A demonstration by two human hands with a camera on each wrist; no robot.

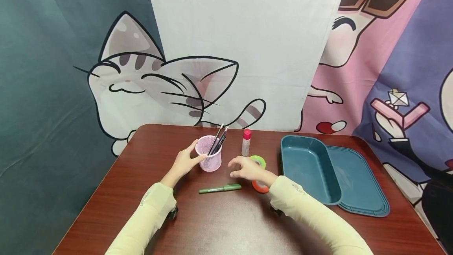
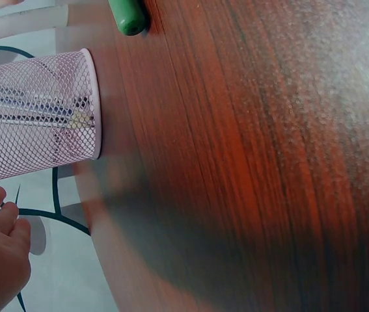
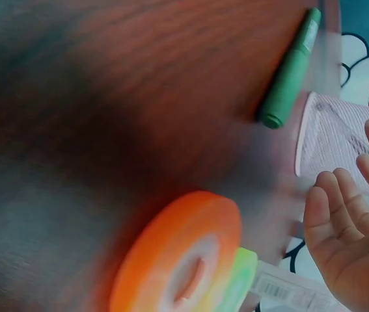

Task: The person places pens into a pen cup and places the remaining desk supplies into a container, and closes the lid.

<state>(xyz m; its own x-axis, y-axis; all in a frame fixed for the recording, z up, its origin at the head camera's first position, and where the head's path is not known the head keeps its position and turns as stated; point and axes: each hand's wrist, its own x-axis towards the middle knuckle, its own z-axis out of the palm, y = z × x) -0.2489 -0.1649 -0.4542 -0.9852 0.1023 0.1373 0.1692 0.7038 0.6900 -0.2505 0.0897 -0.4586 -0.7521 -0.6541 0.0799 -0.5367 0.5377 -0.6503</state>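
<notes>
A pink mesh pen cup (image 1: 211, 163) stands upright on the table, with several thin pens or brushes (image 1: 216, 146) leaning in it. My left hand (image 1: 184, 162) holds the cup at its rim from the left, thumb in front and fingers toward the back. In the left wrist view, curled fingers (image 2: 2, 218) show beside the cup's top. My right hand (image 1: 249, 169) hovers right of the cup with bent, loose fingers and nothing in them. A green marker (image 1: 220, 189) lies on the table in front of the cup. Close to the right hand are an orange tape roll (image 3: 191, 240) and a yellow-green tape roll (image 1: 258, 161).
Behind the right hand stands a glue stick (image 1: 245, 143) with a red cap. To the right, a teal bin (image 1: 307, 160) overlaps its teal lid (image 1: 364, 184) on the brown table (image 1: 198, 231). A printed cloth backdrop (image 1: 240, 42) hangs behind the table's far edge.
</notes>
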